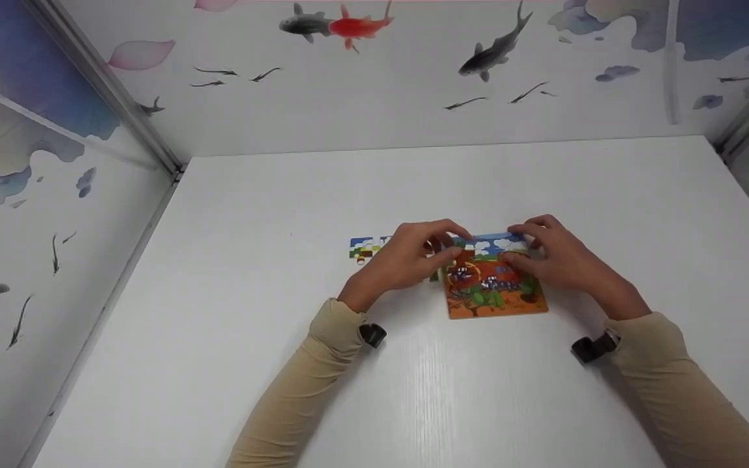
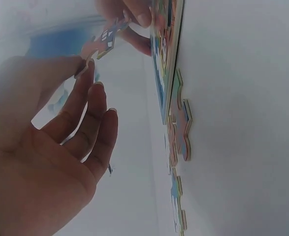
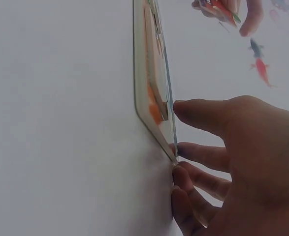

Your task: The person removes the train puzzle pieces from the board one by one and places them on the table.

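Observation:
A jigsaw board (image 1: 498, 305) with an orange ground, green plants and a blue cloudy sky lies flat on the white table. My left hand (image 1: 407, 257) is above its upper left part, and in the left wrist view it pinches a small puzzle piece (image 2: 105, 43) between thumb and forefinger. On the other side, my right hand (image 1: 566, 260) holds the board by its upper right edge, thumb on top. In the right wrist view, the right hand's lower fingers (image 3: 183, 201) touch the table beside the board's corner. The left hand covers part of the board.
Loose puzzle pieces (image 1: 363, 249) lie left of the board, partly hidden by the left hand; several pieces (image 2: 183, 130) show in the left wrist view. White panels (image 1: 374, 97) printed with fish stand along the back and left of the table (image 1: 251, 214).

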`<state>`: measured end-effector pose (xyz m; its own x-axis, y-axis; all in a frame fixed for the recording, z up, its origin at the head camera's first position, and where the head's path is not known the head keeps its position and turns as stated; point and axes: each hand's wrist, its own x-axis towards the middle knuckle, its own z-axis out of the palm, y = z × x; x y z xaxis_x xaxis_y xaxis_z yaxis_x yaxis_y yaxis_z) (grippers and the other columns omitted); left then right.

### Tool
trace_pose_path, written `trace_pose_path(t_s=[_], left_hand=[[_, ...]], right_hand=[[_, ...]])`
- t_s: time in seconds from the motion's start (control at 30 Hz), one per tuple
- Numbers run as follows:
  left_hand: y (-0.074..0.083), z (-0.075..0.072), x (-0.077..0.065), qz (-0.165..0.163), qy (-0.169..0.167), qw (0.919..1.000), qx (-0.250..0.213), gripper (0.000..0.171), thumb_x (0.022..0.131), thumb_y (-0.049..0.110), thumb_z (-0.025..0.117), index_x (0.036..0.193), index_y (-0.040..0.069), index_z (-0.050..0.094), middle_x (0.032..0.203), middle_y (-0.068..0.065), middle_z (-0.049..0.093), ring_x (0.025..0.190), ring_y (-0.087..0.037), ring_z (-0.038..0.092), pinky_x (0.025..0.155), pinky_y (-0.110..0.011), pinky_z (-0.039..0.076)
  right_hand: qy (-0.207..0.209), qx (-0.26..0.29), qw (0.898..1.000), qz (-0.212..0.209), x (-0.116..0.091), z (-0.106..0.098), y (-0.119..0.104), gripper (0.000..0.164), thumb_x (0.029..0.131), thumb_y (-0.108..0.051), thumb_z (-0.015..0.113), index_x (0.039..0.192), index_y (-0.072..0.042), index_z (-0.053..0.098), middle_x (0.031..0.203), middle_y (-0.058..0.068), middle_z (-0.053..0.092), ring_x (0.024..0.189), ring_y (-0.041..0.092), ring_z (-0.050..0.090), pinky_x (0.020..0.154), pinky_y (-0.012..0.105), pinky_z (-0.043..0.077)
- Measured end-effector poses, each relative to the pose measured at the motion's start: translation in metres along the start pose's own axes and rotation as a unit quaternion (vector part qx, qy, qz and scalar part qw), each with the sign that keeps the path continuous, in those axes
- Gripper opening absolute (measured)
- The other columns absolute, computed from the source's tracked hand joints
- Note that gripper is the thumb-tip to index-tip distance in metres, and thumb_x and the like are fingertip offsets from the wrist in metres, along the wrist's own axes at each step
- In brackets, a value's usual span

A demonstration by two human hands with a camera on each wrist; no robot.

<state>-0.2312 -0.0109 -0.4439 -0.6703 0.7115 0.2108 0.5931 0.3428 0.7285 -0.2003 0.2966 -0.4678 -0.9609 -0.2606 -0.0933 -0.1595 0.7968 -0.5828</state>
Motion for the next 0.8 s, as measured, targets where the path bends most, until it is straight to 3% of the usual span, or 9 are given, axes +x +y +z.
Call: trace_pose_path(t_s=[0.33,0.57,0.8], left_hand=[[-0.001,-0.01,-0.009,-0.027,0.011,0.9996,-0.003,0.024,0.11,0.025,0.066,0.131,0.017,0.076,0.118,0.0,0.079,0.1,-0.011,0.071,0.089,-0.027,0.059],[-0.002,-0.015,-0.013,-0.041,0.023,0.9989,0.001,0.023,0.109,0.027,0.068,0.13,0.021,0.077,0.116,0.002,0.079,0.099,-0.011,0.07,0.09,-0.026,0.059],[-0.007,-0.022,-0.026,-0.05,0.022,0.9985,-0.006,0.024,0.108,0.026,0.069,0.13,0.019,0.076,0.114,-0.001,0.078,0.1,-0.014,0.07,0.092,-0.035,0.061]], right_hand=[[-0.026,0.025,0.999,-0.01,-0.002,-0.009,0.016,0.056,0.107,-0.023,0.07,0.161,-0.014,0.054,0.158,0.018,0.047,0.127,0.035,0.056,0.102,0.047,0.053],[-0.036,0.043,0.998,-0.002,-0.003,-0.01,0.019,0.055,0.107,-0.025,0.07,0.16,-0.021,0.055,0.158,0.013,0.049,0.126,0.032,0.056,0.099,0.04,0.05],[-0.041,0.05,0.998,0.003,-0.004,-0.011,0.018,0.054,0.107,-0.024,0.07,0.16,-0.021,0.055,0.158,0.013,0.051,0.126,0.033,0.054,0.099,0.039,0.05]])
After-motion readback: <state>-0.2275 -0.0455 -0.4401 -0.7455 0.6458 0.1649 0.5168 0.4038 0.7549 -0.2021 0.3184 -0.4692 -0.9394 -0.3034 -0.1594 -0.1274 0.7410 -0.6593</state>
